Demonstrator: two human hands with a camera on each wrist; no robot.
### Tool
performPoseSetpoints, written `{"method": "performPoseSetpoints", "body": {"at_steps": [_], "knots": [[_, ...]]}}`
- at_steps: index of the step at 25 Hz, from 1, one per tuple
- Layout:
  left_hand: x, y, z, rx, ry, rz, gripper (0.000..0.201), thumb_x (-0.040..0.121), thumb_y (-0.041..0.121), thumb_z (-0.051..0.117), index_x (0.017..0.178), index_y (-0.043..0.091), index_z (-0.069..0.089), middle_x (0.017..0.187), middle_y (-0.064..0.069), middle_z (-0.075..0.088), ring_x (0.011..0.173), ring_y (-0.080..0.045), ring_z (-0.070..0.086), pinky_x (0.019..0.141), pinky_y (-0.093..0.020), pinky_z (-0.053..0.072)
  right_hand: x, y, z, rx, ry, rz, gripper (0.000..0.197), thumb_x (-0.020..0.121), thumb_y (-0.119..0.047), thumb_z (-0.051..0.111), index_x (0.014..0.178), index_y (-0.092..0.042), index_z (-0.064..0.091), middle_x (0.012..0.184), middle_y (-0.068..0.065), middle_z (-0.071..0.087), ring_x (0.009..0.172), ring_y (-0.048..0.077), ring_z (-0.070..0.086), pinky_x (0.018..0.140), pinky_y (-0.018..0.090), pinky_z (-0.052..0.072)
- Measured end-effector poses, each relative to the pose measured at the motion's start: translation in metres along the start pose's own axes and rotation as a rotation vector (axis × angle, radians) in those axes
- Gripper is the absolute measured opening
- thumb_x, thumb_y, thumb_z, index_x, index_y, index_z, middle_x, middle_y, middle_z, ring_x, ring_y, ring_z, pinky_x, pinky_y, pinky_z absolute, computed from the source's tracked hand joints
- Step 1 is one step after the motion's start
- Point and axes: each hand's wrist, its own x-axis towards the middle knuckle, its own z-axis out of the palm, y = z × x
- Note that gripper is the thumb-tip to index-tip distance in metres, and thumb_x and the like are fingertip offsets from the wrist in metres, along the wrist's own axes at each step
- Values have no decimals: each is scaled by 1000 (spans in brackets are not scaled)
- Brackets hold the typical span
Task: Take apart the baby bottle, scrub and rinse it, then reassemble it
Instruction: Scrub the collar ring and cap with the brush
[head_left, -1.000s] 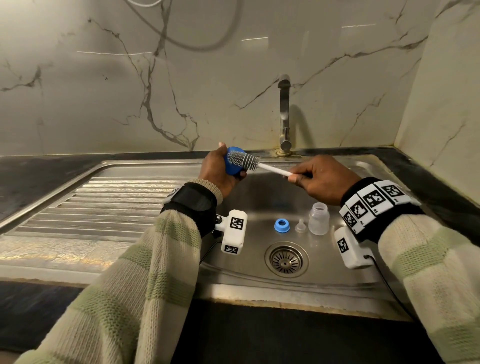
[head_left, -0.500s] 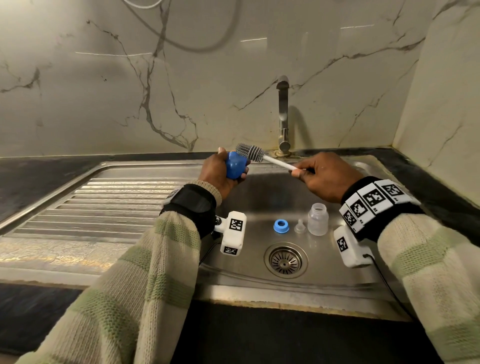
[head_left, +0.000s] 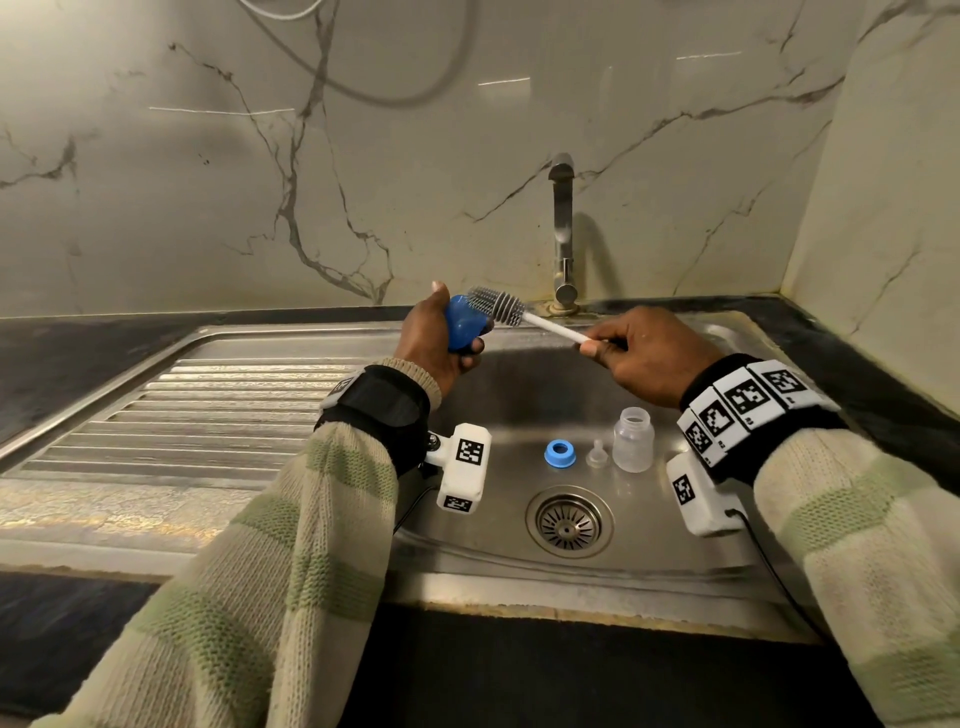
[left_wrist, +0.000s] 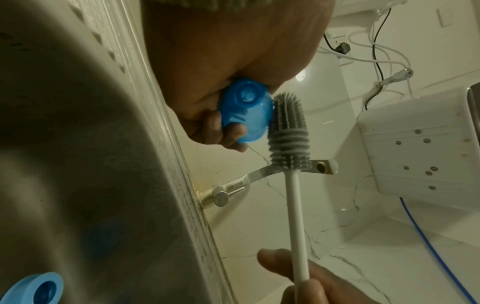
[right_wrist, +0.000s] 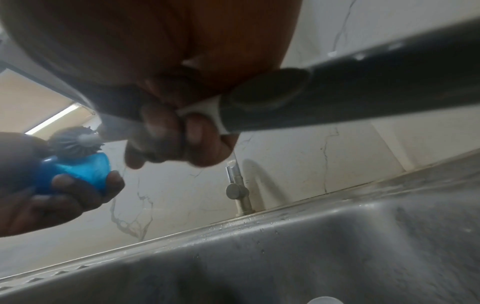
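While my left hand (head_left: 434, 340) curls round the blue cap (head_left: 464, 323) up over the sink (head_left: 519, 389), my right hand (head_left: 647, 358) pinches the white handle of the brush (head_left: 524, 316), and the grey bristle head lies right against the cap's side. You can see the contact best from the left wrist cam. Down in the basin, near the drain (head_left: 569, 521), the rest of the bottle sits in a little row: blue ring (head_left: 560, 453), clear teat (head_left: 596, 453) just beside it, then the bottle (head_left: 632, 439) standing upright with its mouth open. The tap (head_left: 562, 234) stands at the back.
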Motion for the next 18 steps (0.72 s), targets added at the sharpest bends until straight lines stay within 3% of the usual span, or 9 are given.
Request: {"method": "performPoseSetpoints", "body": {"at_steps": [4, 6, 8, 12, 18], "knots": [[-1, 0, -1, -40, -19, -7, 49, 104, 49, 36, 120, 7, 53, 86, -10, 62, 58, -15, 51, 48, -25, 41, 1, -3, 3, 24, -15, -24, 15, 95, -26, 59, 93, -24, 74, 68, 5, 65, 58, 14, 50, 57, 28, 41], [-2, -2, 0, -91, -45, -17, 49, 104, 48, 35, 121, 7, 54, 90, -12, 63, 65, -17, 55, 54, -27, 47, 1, 0, 2, 24, 2, -15, 15, 94, -26, 60, 92, -23, 74, 66, 4, 64, 58, 14, 50, 58, 28, 41], [-2, -1, -1, -182, -48, -35, 44, 103, 49, 41, 115, 9, 52, 94, -14, 62, 74, -20, 60, 65, -32, 53, 0, -2, 1, 32, -74, -17, 13, 94, -25, 61, 96, -27, 73, 67, -5, 64, 59, 10, 51, 57, 23, 40], [0, 0, -2, -162, -105, -35, 35, 101, 41, 42, 106, 8, 53, 88, -13, 59, 63, -18, 52, 50, -27, 41, 1, -2, 4, 0, 6, -34, 19, 96, -25, 58, 93, -15, 74, 67, 5, 63, 57, 10, 48, 54, 24, 37], [0, -2, -4, -224, -127, -72, 38, 101, 38, 36, 107, 5, 54, 82, -13, 59, 55, -15, 46, 46, -24, 35, 0, 0, 0, 9, 26, -14, 17, 95, -26, 59, 96, -20, 74, 65, 2, 62, 57, 13, 49, 54, 26, 38]]}}
